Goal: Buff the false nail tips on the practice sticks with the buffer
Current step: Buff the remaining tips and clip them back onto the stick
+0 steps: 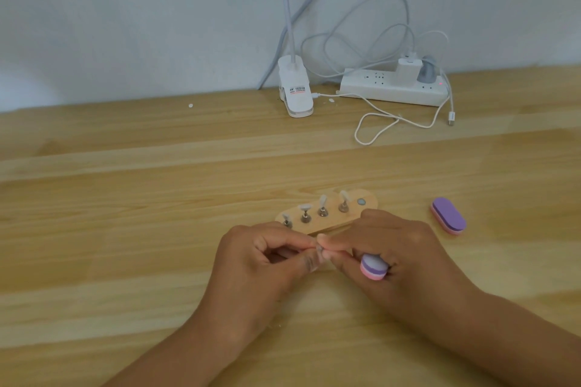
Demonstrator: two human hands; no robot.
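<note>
Nail tip (320, 249) pinched between both hands (267, 256) (390, 248) near surface's front edge, by holder (327, 212); buffer (373, 266) tucked in right. Probably being seated; buffing strokes called for next.

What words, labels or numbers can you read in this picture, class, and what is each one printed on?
No text can be read.
Sticker on the white lamp clip: red and black print with a barcode, too blurred to read.
Power strip: no legible marking, only a red indicator light.
Purple buffers, wooden stand: no print visible.
</note>
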